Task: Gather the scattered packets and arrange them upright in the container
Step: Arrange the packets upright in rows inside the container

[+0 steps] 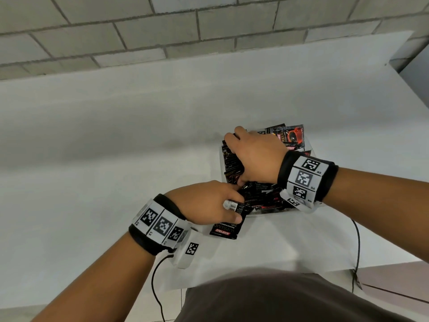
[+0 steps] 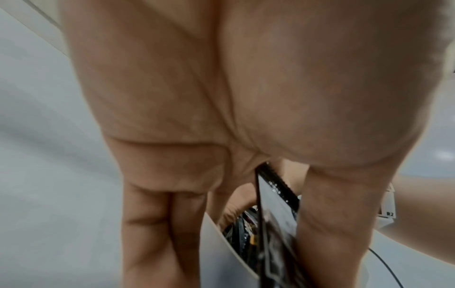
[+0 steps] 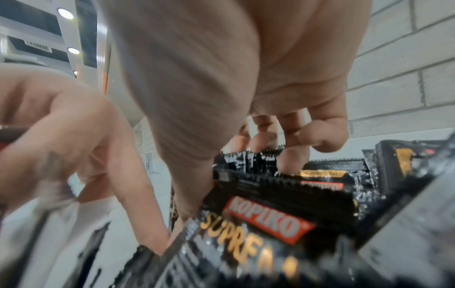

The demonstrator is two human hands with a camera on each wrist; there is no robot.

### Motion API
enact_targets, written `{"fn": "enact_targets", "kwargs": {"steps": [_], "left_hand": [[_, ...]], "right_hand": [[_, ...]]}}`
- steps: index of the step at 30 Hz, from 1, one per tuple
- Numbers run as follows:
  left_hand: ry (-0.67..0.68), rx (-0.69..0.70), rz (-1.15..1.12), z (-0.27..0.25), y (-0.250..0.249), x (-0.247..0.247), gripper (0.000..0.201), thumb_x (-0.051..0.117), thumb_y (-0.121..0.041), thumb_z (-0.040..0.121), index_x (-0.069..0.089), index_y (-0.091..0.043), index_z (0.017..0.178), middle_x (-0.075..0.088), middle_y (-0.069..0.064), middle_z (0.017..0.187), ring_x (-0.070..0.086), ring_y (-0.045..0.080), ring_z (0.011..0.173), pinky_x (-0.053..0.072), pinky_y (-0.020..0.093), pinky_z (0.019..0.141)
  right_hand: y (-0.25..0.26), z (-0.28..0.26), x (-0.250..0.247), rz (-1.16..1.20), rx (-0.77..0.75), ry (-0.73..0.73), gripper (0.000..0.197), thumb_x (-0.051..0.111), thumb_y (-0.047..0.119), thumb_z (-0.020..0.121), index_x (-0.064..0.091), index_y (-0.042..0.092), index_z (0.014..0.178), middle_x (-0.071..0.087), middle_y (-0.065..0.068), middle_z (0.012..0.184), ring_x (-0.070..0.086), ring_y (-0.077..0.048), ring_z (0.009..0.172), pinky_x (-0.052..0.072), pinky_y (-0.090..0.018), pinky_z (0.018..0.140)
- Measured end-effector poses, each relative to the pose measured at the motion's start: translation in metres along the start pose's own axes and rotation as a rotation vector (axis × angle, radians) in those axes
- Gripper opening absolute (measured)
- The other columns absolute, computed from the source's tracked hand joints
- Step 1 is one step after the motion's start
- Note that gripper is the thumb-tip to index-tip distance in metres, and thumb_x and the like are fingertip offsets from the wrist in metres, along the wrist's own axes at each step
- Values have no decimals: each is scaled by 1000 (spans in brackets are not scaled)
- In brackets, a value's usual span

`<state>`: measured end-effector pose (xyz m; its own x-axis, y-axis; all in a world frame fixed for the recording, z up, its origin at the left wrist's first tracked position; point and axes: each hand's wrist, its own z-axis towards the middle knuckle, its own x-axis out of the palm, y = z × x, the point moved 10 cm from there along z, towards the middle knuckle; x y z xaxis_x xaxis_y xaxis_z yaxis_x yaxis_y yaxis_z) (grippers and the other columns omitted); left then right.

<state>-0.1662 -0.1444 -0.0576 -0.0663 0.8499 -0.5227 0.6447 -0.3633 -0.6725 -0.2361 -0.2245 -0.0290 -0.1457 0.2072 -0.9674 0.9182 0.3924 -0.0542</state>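
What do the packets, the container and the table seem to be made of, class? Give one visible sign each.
Packets: likely glossy plastic or foil film; they glint, with serrated sealed edges.
Container: probably white plastic or card, matte; little of it shows.
Table: smooth matte white surface, perhaps laminate; even, with no grain.

My right hand [image 1: 255, 156] hides most of the container [image 1: 310, 147]; the left wrist view shows the packet [image 2: 278, 224] blurred.
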Motion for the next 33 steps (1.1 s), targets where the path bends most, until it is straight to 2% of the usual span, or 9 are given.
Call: {"fn": "enact_targets", "kwargs": {"steps": [6, 9, 11, 16, 19, 22, 24, 28, 33], "left_hand": [[-149, 29, -9, -25, 0, -23, 11, 67, -39, 97, 71, -37, 108, 49, -18, 152, 47, -1, 135, 36, 27, 114], [-314, 75, -117, -44, -4, -51, 1, 71, -35, 96, 71, -36, 96, 67, -19, 102, 64, 1, 94, 48, 20, 84], [-453, 81, -251, -55, -2, -69, 9, 71, -31, 96, 69, -33, 87, 65, -16, 76, 59, 2, 66, 46, 18, 65], [-729, 117, -677, -58, 7, -92, 16, 73, -15, 92, 67, -2, 97, 58, 5, 58, 49, 17, 46, 42, 25, 46], [-831, 183, -747, -57, 4, -99, 22, 78, -3, 86, 59, -1, 95, 66, 10, 72, 65, 29, 58, 56, 34, 54], [-906, 255, -545, -60, -7, -103, 26, 83, 1, 80, 60, -8, 85, 62, 4, 85, 63, 26, 74, 53, 36, 71], [-910, 293, -379, -61, -17, -101, 28, 86, 6, 75, 66, -13, 81, 58, 1, 94, 59, 15, 82, 47, 26, 75], [-876, 361, -332, -57, -29, -95, 27, 87, 8, 73, 72, -11, 86, 55, 5, 104, 60, 13, 91, 49, 24, 82], [-883, 285, -231, -65, -27, -91, 44, 81, 6, 79, 63, -14, 113, 60, 2, 115, 67, 22, 102, 55, 31, 90]], "right_hand": [[-12, -9, -11, 165, 14, 3, 88, 92, 59, 47, 41, 24, 110, 44, 3, 107, 55, -20, 79, 47, -34, 56], [-20, -19, -22, 334, -1, 29, 73, 88, 59, 58, 45, 28, 109, 43, 7, 104, 55, -15, 80, 49, -36, 64], [-26, -27, -37, 497, -1, -3, 52, 82, 52, 72, 49, 31, 108, 47, 10, 102, 56, -9, 83, 51, -35, 73], [-23, -47, -56, 912, -45, -3, 13, 73, 26, 88, 68, 29, 100, 70, 8, 89, 65, -17, 78, 56, -39, 77], [-19, -52, -48, 1103, -34, 20, 17, 63, 31, 91, 68, 19, 103, 73, -7, 89, 66, -28, 74, 54, -47, 70], [-35, -49, -31, 1449, 92, 1, 31, 45, 24, 99, 65, 2, 108, 70, -29, 81, 60, -36, 65, 46, -39, 58], [-40, -49, -25, 1538, 140, -9, 33, 46, 27, 106, 64, 0, 113, 71, -26, 80, 62, -39, 65, 49, -37, 58], [-28, -51, -24, 1447, 70, 83, 44, 74, 13, 88, 60, 13, 130, 76, -12, 85, 70, -22, 66, 59, -29, 61], [-84, -55, -48, 1299, 278, -204, 27, 85, 5, 76, 73, 11, 100, 78, -4, 81, 70, -12, 63, 60, -27, 64]]}}
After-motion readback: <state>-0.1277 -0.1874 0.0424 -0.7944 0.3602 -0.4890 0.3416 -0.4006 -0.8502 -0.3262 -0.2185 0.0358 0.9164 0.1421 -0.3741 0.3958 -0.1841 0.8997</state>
